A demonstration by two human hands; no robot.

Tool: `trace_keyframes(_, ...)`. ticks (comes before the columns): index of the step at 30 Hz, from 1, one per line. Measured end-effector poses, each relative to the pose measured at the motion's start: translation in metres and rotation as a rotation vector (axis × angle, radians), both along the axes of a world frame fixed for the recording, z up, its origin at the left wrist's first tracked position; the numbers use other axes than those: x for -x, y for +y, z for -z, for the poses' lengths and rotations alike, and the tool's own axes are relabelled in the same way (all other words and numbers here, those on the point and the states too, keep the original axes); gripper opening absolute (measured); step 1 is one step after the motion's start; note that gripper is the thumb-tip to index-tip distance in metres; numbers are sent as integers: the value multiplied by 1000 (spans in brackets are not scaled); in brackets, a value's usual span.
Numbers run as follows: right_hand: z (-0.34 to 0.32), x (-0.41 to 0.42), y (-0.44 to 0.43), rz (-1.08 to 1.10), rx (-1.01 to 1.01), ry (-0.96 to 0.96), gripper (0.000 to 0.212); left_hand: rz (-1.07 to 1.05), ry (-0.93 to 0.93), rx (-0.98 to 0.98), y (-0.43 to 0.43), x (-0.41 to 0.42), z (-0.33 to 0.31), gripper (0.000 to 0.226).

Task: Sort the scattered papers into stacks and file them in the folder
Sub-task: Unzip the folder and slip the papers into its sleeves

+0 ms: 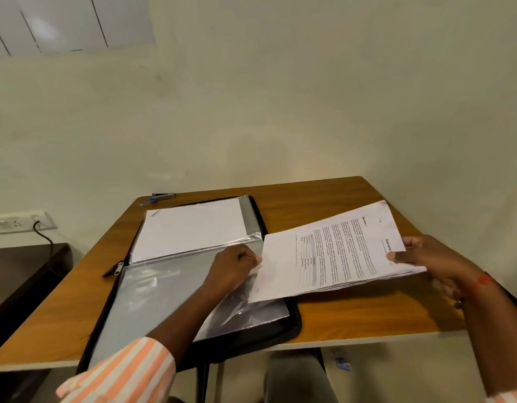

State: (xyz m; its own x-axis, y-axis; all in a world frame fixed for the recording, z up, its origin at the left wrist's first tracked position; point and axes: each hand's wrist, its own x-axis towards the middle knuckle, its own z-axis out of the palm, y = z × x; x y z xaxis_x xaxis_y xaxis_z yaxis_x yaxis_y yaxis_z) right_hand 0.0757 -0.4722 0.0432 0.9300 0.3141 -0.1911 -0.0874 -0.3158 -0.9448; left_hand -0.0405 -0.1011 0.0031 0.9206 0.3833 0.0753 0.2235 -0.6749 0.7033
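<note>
The right hand (426, 257) clasps the heading end of the stack of papers (333, 251), thumb on top. The stack's long axis runs across the table (353, 315). Its other end lies over the near sleeve (152, 298) of the open folder (292, 324). There the left hand (237, 266) curls against it, but I cannot tell whether it pinches paper or plastic. The far sleeve (251, 210) holds white sheets (190, 228). Bare wood lies to the folder's right.
</note>
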Motion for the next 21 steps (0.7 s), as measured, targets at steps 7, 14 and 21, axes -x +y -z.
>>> trace_keyframes(7,13,1,5,-9,-23,35,29,3,273,-211,-14,-35,-10,45)
trace_keyframes(14,12,1,-2,-41,-117,51,48,-179,171,-20,-7,-42,-3,15)
trace_keyframes(21,10,-13,6,-77,-131,108,35,-270,-53,123,-5,-46,0,26)
